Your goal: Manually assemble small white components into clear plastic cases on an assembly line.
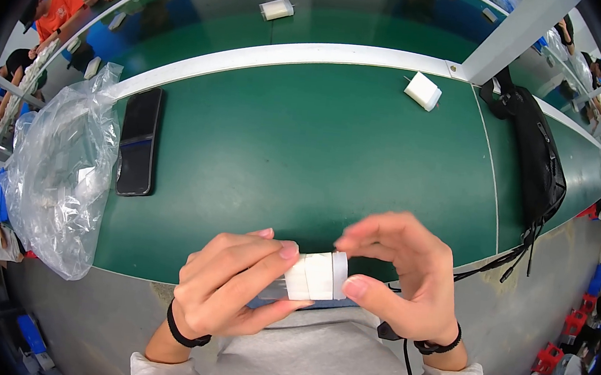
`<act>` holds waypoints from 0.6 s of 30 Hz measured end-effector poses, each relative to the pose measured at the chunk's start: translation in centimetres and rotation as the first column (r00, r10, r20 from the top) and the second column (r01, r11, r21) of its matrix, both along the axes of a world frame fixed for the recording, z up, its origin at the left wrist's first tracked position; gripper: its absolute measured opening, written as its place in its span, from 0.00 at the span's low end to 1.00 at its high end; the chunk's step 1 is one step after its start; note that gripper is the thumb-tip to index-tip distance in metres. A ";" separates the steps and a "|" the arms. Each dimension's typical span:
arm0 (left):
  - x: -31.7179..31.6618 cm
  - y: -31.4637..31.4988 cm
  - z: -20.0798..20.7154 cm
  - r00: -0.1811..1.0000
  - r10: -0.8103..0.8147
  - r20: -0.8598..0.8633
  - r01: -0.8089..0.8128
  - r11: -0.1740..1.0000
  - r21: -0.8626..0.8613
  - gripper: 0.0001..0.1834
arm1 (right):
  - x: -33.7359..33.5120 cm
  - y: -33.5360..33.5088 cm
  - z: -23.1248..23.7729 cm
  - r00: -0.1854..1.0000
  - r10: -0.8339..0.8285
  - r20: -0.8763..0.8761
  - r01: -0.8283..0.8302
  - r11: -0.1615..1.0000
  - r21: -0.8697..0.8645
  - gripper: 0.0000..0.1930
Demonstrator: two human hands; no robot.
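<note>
Just beyond the table's near edge, my left hand (230, 282) is closed on a small box-like container (311, 276). Its middle is white, its left part looks clear, and a pale grey-white cap (339, 275) forms its right end. The container lies sideways, cap toward my right hand (407, 277). That hand is open, thumb and fingers apart and curved around the cap end. The thumb tip is very close to the cap; whether it touches I cannot tell. A similar white container (423, 91) rests at the table's back right.
On the green table (297, 144) a dark phone-like device (140, 142) lies left, beside a clear plastic bag (63, 172). A black bag (535, 152) with cords sits right. Behind a white rail (292, 51), a conveyor-like surface carries a wrapped white piece (277, 9). People sit around.
</note>
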State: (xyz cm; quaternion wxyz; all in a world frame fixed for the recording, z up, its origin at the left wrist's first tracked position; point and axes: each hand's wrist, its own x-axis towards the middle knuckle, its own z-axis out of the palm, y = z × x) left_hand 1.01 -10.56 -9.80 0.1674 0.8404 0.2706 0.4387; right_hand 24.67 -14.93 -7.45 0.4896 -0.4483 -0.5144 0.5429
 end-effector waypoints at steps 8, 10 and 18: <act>0.3 -0.1 -0.5 0.998 -0.054 -0.031 0.056 0.994 0.089 0.30 | -0.4 -0.3 -0.6 0.988 0.091 0.129 -0.098 0.994 0.051 0.08; 0.6 -0.4 -0.4 1.000 -0.020 -0.012 0.021 0.995 0.096 0.24 | -0.8 -0.5 -1.1 0.996 0.082 0.032 -0.084 0.995 0.052 0.07; 0.7 -0.4 -0.1 1.000 -0.011 0.000 0.011 0.998 0.054 0.25 | -1.5 -1.0 -1.7 0.992 0.041 -0.121 -0.044 0.999 -0.016 0.17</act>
